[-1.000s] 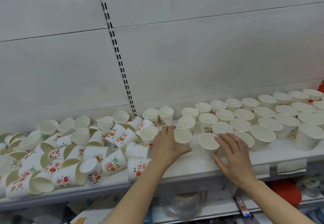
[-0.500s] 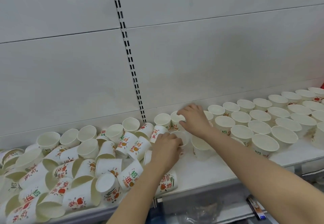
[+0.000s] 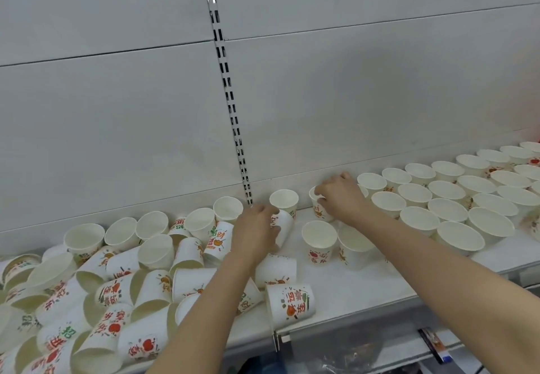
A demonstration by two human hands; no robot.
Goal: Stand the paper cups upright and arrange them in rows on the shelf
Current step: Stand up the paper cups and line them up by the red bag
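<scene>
Moved: left hand (image 3: 257,233) now grips a tilted cup (image 3: 282,226), leaving the front-row cup (image 3: 319,240).
Right hand (image 3: 340,196): pinches back-row cup (image 3: 318,207).
Tip: seat cups touching neighbours.

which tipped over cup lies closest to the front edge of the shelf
The lone paper cup on its side right of the left forearm, with red-and-green print; the other tipped cups lie piled further left.

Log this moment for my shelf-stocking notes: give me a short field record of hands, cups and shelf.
left hand: grips a tilted cup at the edge of the pile
right hand: holds an upright cup at the back, by the rows
arranged cups: upright, in rows on the right
unsorted cups: heap on the left, most lying on their sides
front pair: two upright cups between the arms
shelf: white, bare patch at the front
</scene>
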